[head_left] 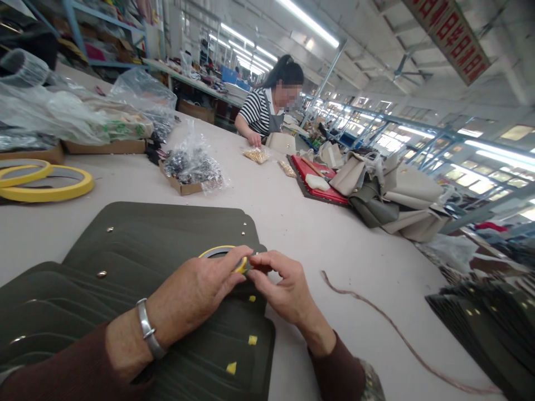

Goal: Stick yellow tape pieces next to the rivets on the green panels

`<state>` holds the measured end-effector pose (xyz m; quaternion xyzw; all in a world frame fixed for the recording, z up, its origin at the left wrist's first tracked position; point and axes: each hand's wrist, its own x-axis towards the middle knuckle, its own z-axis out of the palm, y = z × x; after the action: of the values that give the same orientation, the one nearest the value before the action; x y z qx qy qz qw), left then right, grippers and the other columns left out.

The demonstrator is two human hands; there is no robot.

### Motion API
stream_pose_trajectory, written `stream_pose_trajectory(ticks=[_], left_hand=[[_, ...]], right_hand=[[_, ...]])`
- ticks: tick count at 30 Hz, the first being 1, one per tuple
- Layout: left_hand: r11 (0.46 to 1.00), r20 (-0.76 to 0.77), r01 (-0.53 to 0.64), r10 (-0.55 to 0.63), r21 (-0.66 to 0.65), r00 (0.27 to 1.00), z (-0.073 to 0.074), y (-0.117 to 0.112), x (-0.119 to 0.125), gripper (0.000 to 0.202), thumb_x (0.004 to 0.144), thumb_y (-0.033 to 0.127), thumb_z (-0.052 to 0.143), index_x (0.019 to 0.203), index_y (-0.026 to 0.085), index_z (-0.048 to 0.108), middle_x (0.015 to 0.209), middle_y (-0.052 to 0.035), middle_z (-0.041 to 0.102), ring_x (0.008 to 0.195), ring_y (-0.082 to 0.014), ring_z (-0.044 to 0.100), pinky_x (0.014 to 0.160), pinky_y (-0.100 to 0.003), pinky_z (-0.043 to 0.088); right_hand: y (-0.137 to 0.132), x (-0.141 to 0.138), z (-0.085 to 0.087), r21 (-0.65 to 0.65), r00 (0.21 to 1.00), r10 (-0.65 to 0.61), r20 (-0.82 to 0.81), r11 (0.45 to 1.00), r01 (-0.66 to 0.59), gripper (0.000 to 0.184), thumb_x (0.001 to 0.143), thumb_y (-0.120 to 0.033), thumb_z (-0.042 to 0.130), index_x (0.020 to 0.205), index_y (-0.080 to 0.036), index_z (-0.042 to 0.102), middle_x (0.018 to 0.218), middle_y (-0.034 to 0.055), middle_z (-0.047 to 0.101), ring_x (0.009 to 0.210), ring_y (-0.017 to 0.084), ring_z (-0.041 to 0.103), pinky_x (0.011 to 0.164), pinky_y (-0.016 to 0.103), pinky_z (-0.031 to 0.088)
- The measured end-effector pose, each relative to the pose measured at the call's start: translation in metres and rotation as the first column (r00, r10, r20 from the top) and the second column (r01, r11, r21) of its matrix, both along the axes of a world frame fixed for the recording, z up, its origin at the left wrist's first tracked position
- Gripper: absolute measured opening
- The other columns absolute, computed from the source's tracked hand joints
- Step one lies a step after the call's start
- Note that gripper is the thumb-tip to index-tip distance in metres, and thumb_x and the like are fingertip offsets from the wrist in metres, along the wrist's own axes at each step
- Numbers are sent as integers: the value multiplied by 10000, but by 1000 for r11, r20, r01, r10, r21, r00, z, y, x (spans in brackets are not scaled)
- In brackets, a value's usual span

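Note:
My left hand [200,284] is closed around a roll of yellow tape [218,249], whose far rim shows above the fingers. Close against it, my right hand [286,281] pinches with thumb and forefinger at the roll's edge; whatever lies between those fingertips is too small to make out. Both hands are over a stack of dark olive panels [167,228] with metal studs. Small pieces of yellow tape [252,340] stick to the panels near their right edge.
Larger yellow tape rolls [71,192] lie at left. Beyond are a box of bagged parts [188,170], a red board [317,181] and beige bag pieces [351,172]. A cord [388,320] and more dark panels [480,323] lie at right. Across the table, a person [267,106] works.

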<state>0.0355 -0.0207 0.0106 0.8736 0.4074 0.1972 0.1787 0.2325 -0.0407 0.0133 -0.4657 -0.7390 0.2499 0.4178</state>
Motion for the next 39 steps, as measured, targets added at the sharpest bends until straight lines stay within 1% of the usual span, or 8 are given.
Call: stream_pose_trajectory(ticks=[3, 10, 13, 17, 21, 25, 29, 39], left_hand=[[1000, -28, -20, 20, -8, 999, 1, -1, 2, 294, 965, 263, 424, 1255, 244, 470, 1063, -39, 741, 901, -220, 724, 705, -297, 528], [998, -22, -18, 17, -61, 1000, 2, 1, 3, 160, 967, 276, 409, 1042, 242, 545, 884, 1, 721, 779, -195, 693, 638, -285, 446], [999, 0, -18, 18, -37, 1000, 4, 2, 4, 172, 960, 252, 404, 902, 226, 564, 834, -2, 697, 741, -179, 657, 629, -283, 416], [999, 44, -30, 29, 29, 999, 6, -2, 8, 206, 950, 218, 394, 810, 214, 545, 757, 5, 647, 658, -146, 594, 599, -267, 382], [998, 86, -51, 47, 44, 995, 10, -9, 12, 204, 969, 234, 380, 844, 214, 540, 757, 17, 631, 634, -129, 568, 593, -258, 385], [993, -142, -108, 113, 43, 983, 10, -3, 10, 169, 972, 240, 406, 923, 209, 566, 878, -27, 664, 781, -180, 605, 650, -294, 419], [995, -312, -77, 91, 55, 946, 7, 5, 7, 178, 946, 157, 415, 919, 214, 581, 936, -47, 658, 905, -227, 581, 736, -342, 451], [998, -339, -12, -8, -56, 941, 12, 5, 0, 190, 951, 161, 401, 898, 205, 578, 944, -58, 650, 905, -236, 587, 739, -372, 468]], right_hand=[[-3, -8, -1, 110, 995, 22, 96, 993, -32, 159, 872, -163, 570, 914, -208, 716, 817, 42, 710, 741, 160, 639, 718, 279, 501], [-4, -12, -13, 229, 968, -137, 210, 970, 87, 175, 829, -155, 531, 770, -201, 689, 665, 29, 666, 591, 141, 591, 597, 257, 461], [-6, -17, -11, 138, 968, -196, 160, 975, 174, 153, 801, -166, 551, 740, -201, 688, 655, 22, 674, 568, 133, 586, 582, 248, 461], [-5, -23, -7, -132, 967, -254, -18, 959, 249, 123, 764, -186, 573, 691, -187, 673, 599, -3, 653, 519, 119, 574, 517, 222, 450], [8, -12, -10, -372, 907, -389, -162, 875, 308, 102, 720, -255, 627, 690, -166, 668, 574, -6, 642, 463, 114, 574, 447, 211, 447], [22, 9, -17, -594, 832, -449, -326, 782, 189, 238, 645, -363, 746, 707, -140, 690, 529, -11, 626, 420, 94, 556, 429, 204, 477], [27, 18, -24, -641, 805, -423, -416, 764, 71, 328, 586, -407, 818, 729, -130, 714, 568, 1, 653, 471, 86, 581, 480, 202, 519], [24, 14, -24, -647, 881, -383, -279, 753, 122, 237, 622, -332, 781, 714, -127, 704, 511, -16, 621, 429, 80, 552, 434, 186, 485]])
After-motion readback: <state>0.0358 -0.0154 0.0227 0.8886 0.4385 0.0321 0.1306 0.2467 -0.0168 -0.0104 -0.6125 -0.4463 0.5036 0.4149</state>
